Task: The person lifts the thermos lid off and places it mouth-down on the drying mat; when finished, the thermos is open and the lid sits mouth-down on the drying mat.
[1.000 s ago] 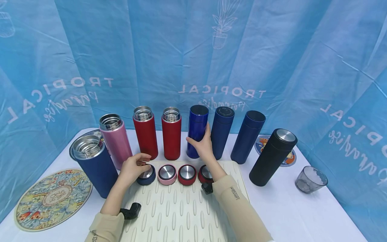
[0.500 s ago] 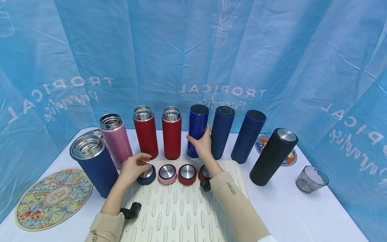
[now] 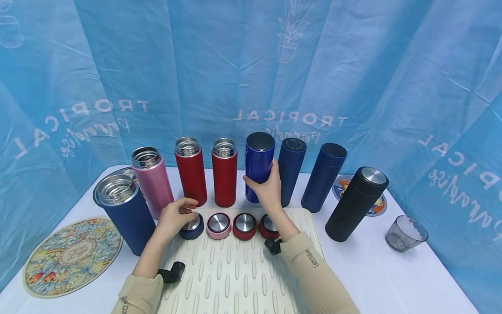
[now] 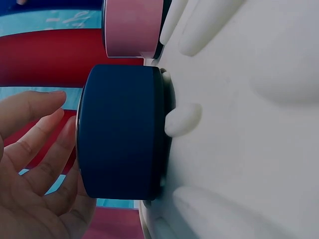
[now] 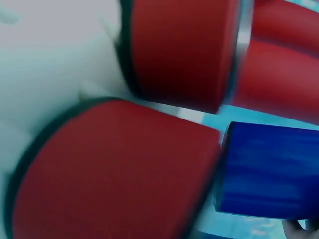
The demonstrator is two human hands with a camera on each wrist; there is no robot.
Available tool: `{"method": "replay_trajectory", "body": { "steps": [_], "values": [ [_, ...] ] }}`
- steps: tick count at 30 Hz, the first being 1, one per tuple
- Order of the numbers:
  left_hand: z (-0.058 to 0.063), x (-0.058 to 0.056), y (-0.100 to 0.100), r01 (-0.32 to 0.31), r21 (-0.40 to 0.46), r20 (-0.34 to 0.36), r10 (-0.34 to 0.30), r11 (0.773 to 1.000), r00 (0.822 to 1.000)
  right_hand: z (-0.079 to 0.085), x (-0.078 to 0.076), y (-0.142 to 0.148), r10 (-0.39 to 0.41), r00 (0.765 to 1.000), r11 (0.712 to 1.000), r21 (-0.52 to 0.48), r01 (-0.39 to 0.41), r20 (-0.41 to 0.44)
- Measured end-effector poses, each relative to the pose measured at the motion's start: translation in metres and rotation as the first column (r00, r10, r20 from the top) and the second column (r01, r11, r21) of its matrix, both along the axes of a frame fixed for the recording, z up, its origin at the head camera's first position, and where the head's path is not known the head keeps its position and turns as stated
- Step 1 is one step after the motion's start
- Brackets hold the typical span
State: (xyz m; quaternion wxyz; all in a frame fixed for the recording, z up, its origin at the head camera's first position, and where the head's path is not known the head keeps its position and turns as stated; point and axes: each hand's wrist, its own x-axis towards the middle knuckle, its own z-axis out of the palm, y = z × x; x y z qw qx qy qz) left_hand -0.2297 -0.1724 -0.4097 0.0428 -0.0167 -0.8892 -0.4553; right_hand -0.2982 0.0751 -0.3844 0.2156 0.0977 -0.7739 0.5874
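Observation:
My right hand (image 3: pixel 268 189) grips a shiny blue thermos bottle (image 3: pixel 259 159), thumb on its left side. The bottle is upright with a dark top, and its lower end (image 5: pixel 249 169) shows past the red lids in the right wrist view. My left hand (image 3: pixel 171 221) hovers by a navy lid (image 3: pixel 191 231) with a steel top, fingers loosely bent. In the left wrist view, those fingertips lie right at the far face of the navy lid (image 4: pixel 119 132). A pink lid (image 3: pixel 218 226) and two red lids (image 3: pixel 244 226) continue the row on a cream ridged mat (image 3: pixel 231 270).
Uncapped navy (image 3: pixel 127 218), pink (image 3: pixel 154 187) and red bottles (image 3: pixel 190 174) stand left. Capped navy bottles (image 3: pixel 323 176) and a black bottle (image 3: pixel 354 205) stand right. A glass cup (image 3: pixel 405 235) sits far right; a patterned round mat (image 3: pixel 72 257) lies left.
My right hand has raised the shiny blue bottle slightly, and its top looks larger and higher. My left hand keeps its place by the navy lid. The whole view has shifted a little.

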Motion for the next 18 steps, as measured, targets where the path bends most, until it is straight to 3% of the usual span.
{"method": "replay_trajectory", "body": {
  "steps": [8, 18],
  "values": [
    [0.002, 0.000, 0.001, -0.001, 0.003, 0.012, 0.001, 1.000, 1.000, 0.017, 0.030, 0.023, 0.012, 0.999, 0.999, 0.047, -0.010, -0.049],
    [0.002, 0.002, 0.002, 0.000, -0.001, 0.012, 0.001, 1.000, 1.000, 0.022, 0.054, 0.052, 0.060, 0.998, 0.964, 0.257, -0.063, 0.020]
  ]
}}
